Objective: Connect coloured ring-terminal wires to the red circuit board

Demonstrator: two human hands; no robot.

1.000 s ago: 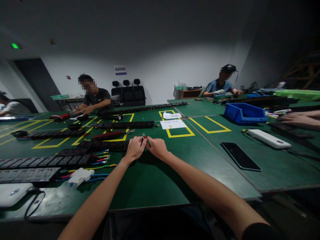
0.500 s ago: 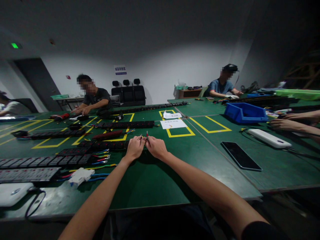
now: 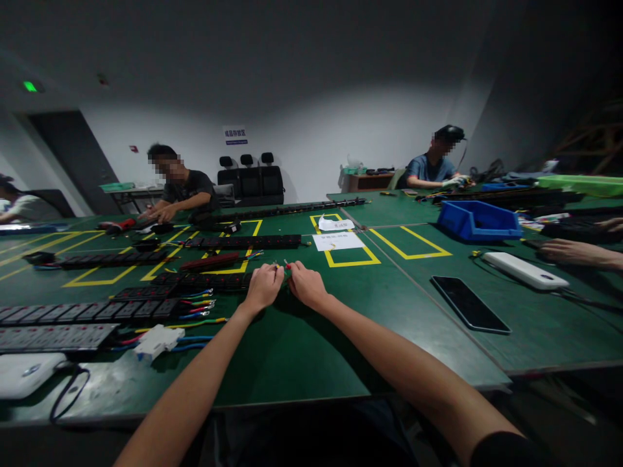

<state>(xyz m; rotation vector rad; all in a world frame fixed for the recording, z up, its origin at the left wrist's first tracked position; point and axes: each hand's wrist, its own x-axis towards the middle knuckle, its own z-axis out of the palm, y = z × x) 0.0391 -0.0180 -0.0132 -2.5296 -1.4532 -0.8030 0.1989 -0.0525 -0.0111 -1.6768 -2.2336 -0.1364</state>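
Both hands meet over the table at the right end of a black power strip (image 3: 209, 281), their fingers closed. My left hand (image 3: 263, 287) pinches thin wires at the strip's end; only their tips show above the fingers. Close beside it, my right hand (image 3: 307, 285) grips a wire with a red sleeve (image 3: 288, 266) and a metal terminal poking up between thumb and finger. A narrow gap separates the two hands. Most of the wiring is hidden by my fingers.
More power strips (image 3: 87, 312) with coloured wire ends and a white breaker-like block (image 3: 158, 342) lie to the left. Toward the right are a phone (image 3: 470, 303), a white power bank (image 3: 525, 270) and a blue bin (image 3: 477, 220). Paper sheets (image 3: 339, 242) lie ahead. Co-workers sit around.
My right hand has shifted slightly right, widening the gap between my hands. The red-sleeved wire end sits lower and tilts more. At the far right, a co-worker's hands have moved.
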